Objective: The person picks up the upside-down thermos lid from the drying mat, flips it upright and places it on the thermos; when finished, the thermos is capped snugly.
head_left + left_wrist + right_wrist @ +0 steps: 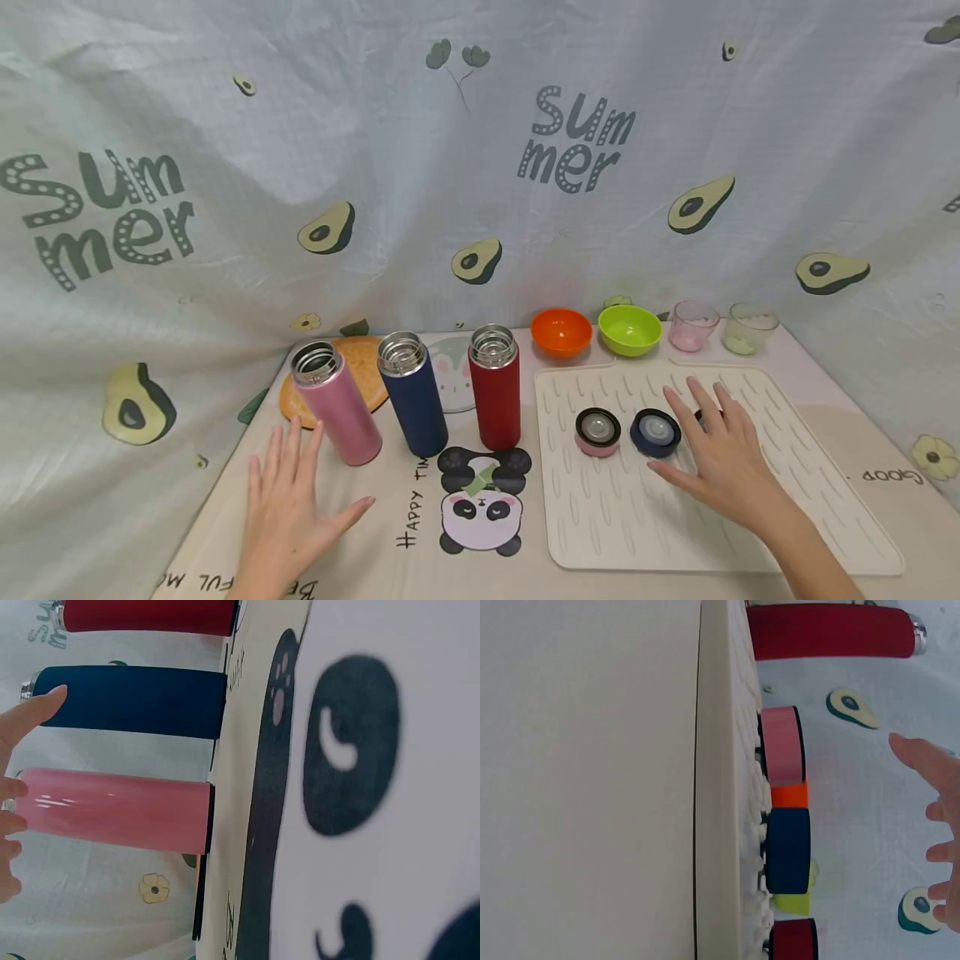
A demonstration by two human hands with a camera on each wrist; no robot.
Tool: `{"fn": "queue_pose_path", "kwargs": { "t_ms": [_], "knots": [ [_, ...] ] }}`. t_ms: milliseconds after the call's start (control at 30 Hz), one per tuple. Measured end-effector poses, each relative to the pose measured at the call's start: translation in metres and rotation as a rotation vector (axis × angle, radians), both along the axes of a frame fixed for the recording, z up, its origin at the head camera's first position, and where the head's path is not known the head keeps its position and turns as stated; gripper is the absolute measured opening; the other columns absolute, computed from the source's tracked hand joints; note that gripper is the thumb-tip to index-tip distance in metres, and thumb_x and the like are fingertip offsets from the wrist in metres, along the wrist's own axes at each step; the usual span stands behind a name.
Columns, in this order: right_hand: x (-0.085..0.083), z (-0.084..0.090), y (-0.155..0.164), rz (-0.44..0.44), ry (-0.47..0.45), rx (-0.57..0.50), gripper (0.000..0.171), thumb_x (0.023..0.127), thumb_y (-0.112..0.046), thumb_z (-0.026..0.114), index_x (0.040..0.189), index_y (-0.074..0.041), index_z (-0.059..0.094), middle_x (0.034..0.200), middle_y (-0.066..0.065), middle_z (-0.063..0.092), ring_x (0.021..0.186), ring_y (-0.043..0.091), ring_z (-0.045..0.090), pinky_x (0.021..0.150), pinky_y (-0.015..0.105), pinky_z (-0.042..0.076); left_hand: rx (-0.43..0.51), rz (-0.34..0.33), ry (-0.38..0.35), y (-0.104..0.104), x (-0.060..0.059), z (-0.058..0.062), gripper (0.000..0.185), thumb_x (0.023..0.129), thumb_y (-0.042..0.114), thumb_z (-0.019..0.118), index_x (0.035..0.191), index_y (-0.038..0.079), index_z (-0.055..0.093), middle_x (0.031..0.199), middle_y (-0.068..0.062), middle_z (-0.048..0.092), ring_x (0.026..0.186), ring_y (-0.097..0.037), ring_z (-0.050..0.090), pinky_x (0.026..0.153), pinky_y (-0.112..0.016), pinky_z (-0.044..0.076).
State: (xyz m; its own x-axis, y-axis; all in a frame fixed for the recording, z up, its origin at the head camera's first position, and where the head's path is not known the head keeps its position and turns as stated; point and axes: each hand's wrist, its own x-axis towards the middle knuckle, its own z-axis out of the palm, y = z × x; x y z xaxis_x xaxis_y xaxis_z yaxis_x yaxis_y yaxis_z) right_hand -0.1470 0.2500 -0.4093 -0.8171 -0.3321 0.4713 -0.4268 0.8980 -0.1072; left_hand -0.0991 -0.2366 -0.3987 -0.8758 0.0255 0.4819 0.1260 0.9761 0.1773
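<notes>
Three lidless bottles stand in a row: pink [335, 404], navy [412, 404] and red [495, 387]. My left hand [300, 492] hovers flat with spread fingers just in front of the pink bottle [112, 810], holding nothing; its fingers [30, 712] show beside the navy bottle [131, 701]. On the white ridged mat [600, 517] lie a pink lid [597, 432] and a navy lid [655, 432]. My right hand [697, 450] is spread over the mat right of the navy lid [787, 850], partly hiding a red lid [793, 939].
An orange bowl [561, 331], a green bowl [630, 328], a pink cup [692, 325] and a clear cup [748, 327] line the back edge. An orange round board [367, 367] lies behind the bottles. A printed cloth backdrop rises behind the table.
</notes>
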Motion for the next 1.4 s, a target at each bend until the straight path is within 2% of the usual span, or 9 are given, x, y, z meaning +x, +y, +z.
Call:
{"fn": "queue_pose_path", "kwargs": {
  "t_ms": [333,500,800,967,1233,1400],
  "knots": [
    [-0.018,-0.008,-0.018,0.072,-0.034,0.03,0.086,0.073,-0.049,0.071,0.14,-0.008,0.034,0.14,0.024,0.028,0.125,0.05,0.02,0.093,0.064,0.021,0.035,-0.105,0.075,0.008,0.0,-0.003,0.106,0.053,0.054,0.079,0.136,0.004,0.037,0.142,-0.021,0.029,0.134,-0.038,0.015,0.106,-0.057,0.003],
    [-0.029,-0.013,-0.027,0.103,-0.07,0.035,0.083,0.073,-0.044,0.072,0.138,-0.006,0.036,0.138,0.023,0.031,0.124,0.048,0.024,0.092,0.064,0.024,0.057,-0.118,0.057,0.015,0.001,-0.004,0.105,0.053,0.053,0.08,0.136,0.005,0.038,0.142,-0.02,0.031,0.134,-0.037,0.016,0.106,-0.057,0.006],
    [-0.05,-0.026,-0.044,0.136,-0.195,0.013,0.08,0.074,-0.046,0.07,0.135,-0.004,0.041,0.129,0.019,0.045,0.122,0.042,0.031,0.096,0.059,0.024,0.114,-0.196,0.067,0.026,0.0,-0.008,0.103,0.051,0.048,0.083,0.134,0.004,0.042,0.139,-0.018,0.036,0.129,-0.038,0.027,0.1,-0.057,0.024],
    [-0.059,-0.034,-0.053,0.131,-0.246,0.02,0.076,0.077,-0.05,0.066,0.133,-0.004,0.044,0.123,0.016,0.051,0.119,0.039,0.037,0.097,0.058,0.024,0.147,-0.222,0.045,0.035,0.001,-0.007,0.099,0.051,0.045,0.085,0.132,0.004,0.044,0.138,-0.017,0.038,0.129,-0.035,0.029,0.097,-0.057,0.028],
    [-0.069,-0.045,-0.059,0.183,-0.16,0.031,0.065,0.076,-0.044,0.069,0.123,-0.001,0.053,0.105,0.013,0.058,0.104,0.034,0.049,0.092,0.058,0.03,0.198,-0.27,-0.007,0.048,0.0,-0.008,0.092,0.056,0.045,0.084,0.131,0.007,0.046,0.138,-0.013,0.04,0.13,-0.031,0.03,0.096,-0.058,0.031],
    [-0.07,-0.042,-0.065,0.194,-0.168,0.037,0.066,0.073,-0.043,0.073,0.122,-0.004,0.053,0.106,0.013,0.058,0.101,0.031,0.053,0.089,0.054,0.035,0.228,-0.282,-0.067,0.062,-0.002,-0.008,0.088,0.059,0.043,0.083,0.131,0.009,0.047,0.137,-0.013,0.041,0.128,-0.03,0.033,0.094,-0.058,0.034]
  ]
}}
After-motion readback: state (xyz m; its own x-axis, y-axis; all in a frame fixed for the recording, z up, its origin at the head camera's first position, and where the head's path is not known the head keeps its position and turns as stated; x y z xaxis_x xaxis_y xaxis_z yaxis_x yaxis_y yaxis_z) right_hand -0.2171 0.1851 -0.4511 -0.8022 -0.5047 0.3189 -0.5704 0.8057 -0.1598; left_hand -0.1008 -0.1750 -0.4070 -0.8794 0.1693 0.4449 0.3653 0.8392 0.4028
